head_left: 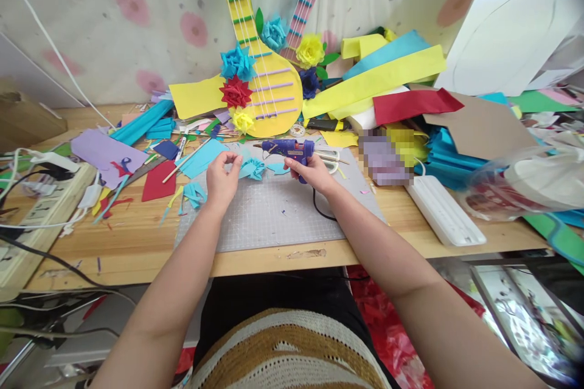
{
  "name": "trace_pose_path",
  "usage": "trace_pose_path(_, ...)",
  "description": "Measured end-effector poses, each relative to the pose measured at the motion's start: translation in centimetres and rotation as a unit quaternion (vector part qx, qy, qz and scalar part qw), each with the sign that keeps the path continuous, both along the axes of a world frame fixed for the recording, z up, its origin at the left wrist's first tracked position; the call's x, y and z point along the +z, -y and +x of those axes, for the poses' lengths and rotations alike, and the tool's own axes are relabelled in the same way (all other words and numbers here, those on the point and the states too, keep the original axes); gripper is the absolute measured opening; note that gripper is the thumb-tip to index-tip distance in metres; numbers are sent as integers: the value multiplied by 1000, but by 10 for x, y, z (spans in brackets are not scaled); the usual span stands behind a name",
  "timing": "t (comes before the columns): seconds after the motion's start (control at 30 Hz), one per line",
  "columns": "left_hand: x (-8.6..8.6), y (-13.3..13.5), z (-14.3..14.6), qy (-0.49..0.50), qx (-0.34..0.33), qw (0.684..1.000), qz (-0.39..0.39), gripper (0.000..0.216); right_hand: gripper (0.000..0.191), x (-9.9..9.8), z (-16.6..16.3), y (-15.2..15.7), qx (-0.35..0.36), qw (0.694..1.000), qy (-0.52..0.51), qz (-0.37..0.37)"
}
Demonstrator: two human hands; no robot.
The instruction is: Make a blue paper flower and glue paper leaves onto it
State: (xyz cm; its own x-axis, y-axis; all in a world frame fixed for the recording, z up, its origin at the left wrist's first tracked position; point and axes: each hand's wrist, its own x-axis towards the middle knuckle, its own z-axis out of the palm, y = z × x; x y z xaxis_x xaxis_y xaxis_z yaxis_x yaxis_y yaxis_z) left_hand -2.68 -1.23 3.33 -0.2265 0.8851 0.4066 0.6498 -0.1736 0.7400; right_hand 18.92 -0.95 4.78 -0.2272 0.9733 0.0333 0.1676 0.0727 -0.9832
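My right hand (314,174) is closed round the handle of a blue glue gun (288,149), whose nozzle points left toward a small teal paper flower (253,168) lying on the grey cutting mat (274,219). My left hand (222,180) is raised just left of the flower, its fingertips pinched together on a small piece I cannot make out. The gun's black cord (320,208) trails over the mat toward me.
Behind the mat stands a yellow paper guitar (274,88) with paper flowers. Coloured paper sheets (392,76) are piled at the right, scraps and a purple sheet (98,152) lie left. A white power strip (443,213) sits right, cables and another strip (41,206) left.
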Motion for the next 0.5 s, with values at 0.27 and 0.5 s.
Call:
trace_pose_path(0.27,2,0,-2,-11,-8,999,-53,21,44,-6,7,-6,-4,995,92,32)
trace_pose_path(0.5,3,0,-7,-50,-2,996,-69,22,44,-14,11,-11,20,990,127,57)
